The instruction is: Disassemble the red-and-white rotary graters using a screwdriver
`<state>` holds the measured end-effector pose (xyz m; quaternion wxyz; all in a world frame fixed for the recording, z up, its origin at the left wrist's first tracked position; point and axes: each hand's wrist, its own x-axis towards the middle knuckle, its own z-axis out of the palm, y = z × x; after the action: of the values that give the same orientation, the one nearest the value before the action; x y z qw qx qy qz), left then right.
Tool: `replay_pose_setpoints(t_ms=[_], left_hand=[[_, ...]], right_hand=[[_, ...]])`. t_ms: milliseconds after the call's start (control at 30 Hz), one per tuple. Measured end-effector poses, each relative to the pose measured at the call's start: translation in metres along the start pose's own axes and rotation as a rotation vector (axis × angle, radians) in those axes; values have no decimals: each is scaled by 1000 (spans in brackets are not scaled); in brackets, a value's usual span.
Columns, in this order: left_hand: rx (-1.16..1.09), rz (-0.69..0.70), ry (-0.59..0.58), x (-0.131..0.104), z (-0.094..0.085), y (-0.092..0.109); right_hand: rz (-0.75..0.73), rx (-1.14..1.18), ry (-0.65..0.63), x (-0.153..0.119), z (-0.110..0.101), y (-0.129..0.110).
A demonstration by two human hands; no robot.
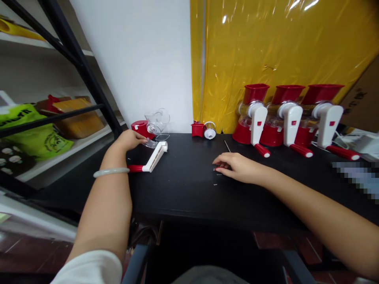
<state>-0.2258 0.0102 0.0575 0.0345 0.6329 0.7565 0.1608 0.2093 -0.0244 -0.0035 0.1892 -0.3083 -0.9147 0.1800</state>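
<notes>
My left hand [130, 139] reaches to the far left of the black table, its fingertips closed on the edge of a clear plastic part [150, 143]. In front of it lies a white crank handle [156, 157] with a red grip, partly behind my wrist. A red grater base [141, 128] and a clear housing [160, 121] stand just beyond. My right hand [235, 166] rests low over the table's middle, thumb and fingers drawn together at a small red piece [217, 169]. Tiny light bits [215, 184] lie near it.
At the back are a red hopper [197, 129] and a grating drum [210, 131]. A thin metal rod [227, 146] lies beyond my right hand. Three assembled rotary graters [272, 134] line the back right, handles jutting forward. A black-framed shelf [74, 114] borders the left.
</notes>
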Motion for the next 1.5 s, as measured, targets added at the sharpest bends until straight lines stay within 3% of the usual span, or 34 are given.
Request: replay_pose_setpoints(t_ms=[333, 600, 700, 833, 900, 967, 1033, 1100, 1200, 1333, 1433, 1500], left_hand=[[-83, 62, -48, 15, 26, -10], [-131, 40, -24, 12, 31, 6], [-95, 39, 20, 5, 19, 7], [34, -21, 172, -24, -23, 15], [49, -55, 278, -45, -43, 34], [-23, -1, 358, -64, -52, 65], [-176, 136, 345, -78, -45, 102], [-304, 297, 243, -87, -25, 135], [-451, 503, 103, -96, 13, 166], [-441, 560, 84, -107, 40, 170], [-394, 541, 87, -116, 36, 155], [-182, 476, 169, -118, 30, 139]], right_hand=[[-28, 30, -25, -2, 0, -3], [-65, 27, -22, -2, -1, -2], [-73, 24, -15, -2, -1, -1], [-75, 1, 2, -2, -3, 0], [-84, -4, 43, -2, -5, 0], [-113, 17, 141, -2, -6, -2], [-136, 61, 268, -1, -7, -6], [-140, 100, 353, 2, -7, -12], [-152, 117, 339, 9, -5, -22], [-195, 91, 333, 24, -3, -32], [-215, 63, 353, 38, -1, -34], [-218, 25, 338, 48, 4, -33]])
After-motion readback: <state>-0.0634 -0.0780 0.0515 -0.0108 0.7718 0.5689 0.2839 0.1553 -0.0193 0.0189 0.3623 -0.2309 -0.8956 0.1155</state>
